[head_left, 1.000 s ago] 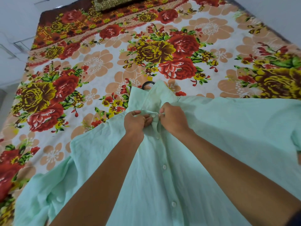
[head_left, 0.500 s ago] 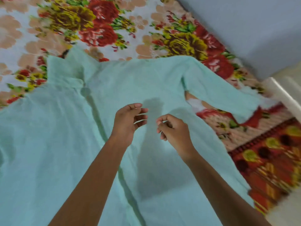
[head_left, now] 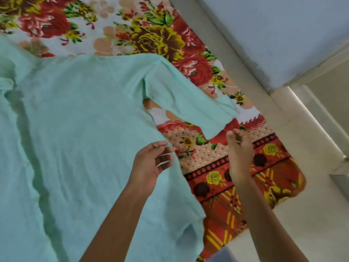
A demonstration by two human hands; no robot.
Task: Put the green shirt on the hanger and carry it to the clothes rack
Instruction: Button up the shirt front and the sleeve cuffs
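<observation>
The pale green shirt [head_left: 81,133] lies spread flat on the flowered bedsheet [head_left: 156,38], its right sleeve [head_left: 190,103] stretched out toward the bed's corner. My left hand [head_left: 151,163] hovers over the shirt's right side seam with relaxed fingers, holding nothing. My right hand [head_left: 238,150] is just below the sleeve's cuff, fingers loosely bent, and holds nothing. The collar sits at the far left edge, and the hanger is hidden from view.
The bed's corner [head_left: 283,186] drops off at the right, with pale floor [head_left: 311,224] beyond it. A blue-grey wall [head_left: 283,35] runs along the bed's far side. A bright doorway strip [head_left: 317,125] shows at the right.
Both hands have left the collar button area and moved right, to the shirt's side and sleeve cuff. My view has swung right toward the bed's corner.
</observation>
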